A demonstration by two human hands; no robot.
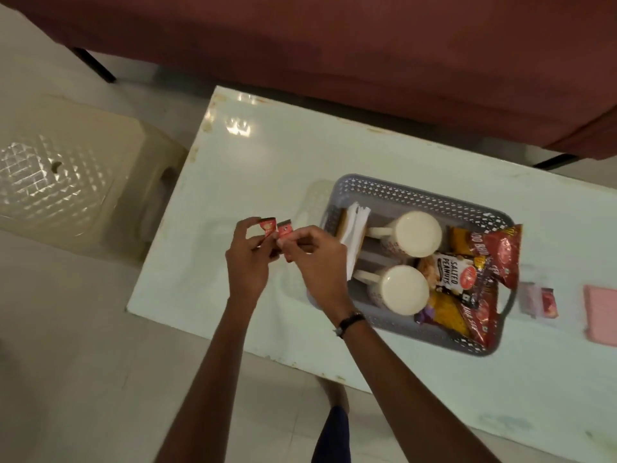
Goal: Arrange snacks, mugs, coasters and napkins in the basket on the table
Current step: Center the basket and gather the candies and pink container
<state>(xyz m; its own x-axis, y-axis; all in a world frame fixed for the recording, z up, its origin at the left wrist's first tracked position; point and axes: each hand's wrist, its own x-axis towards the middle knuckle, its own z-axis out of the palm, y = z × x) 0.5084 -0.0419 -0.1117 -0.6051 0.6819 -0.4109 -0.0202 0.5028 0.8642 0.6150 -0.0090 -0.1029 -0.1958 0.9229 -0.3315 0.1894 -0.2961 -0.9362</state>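
White surface [233, 168] over pale tiled floor, both hands out in front above it, grey basket to their right.

Left hand [247, 259] pinches a small red sachet [268, 226] between fingertips, right hand [317, 259] pinches a second red sachet [284, 229] just beside it (the two packets nearly touch, held above the surface left of the basket); watch [347, 324] on right wrist. Basket [417, 192] sits on the surface, holding two white mugs [419, 233] [402, 289] lying side by side with handles pointing left, white napkins [357, 228] tucked against its left end, and snack packets at its right end, including salted peanuts [455, 275] and a red bag [500, 248] sticking over the rim. Right of the basket, apart from it: a small pink-red packet [541, 302] and a pink flat item [601, 315] at frame edge. Beige plastic stool [66, 175] left of the surface, maroon sofa [334, 45] beyond.
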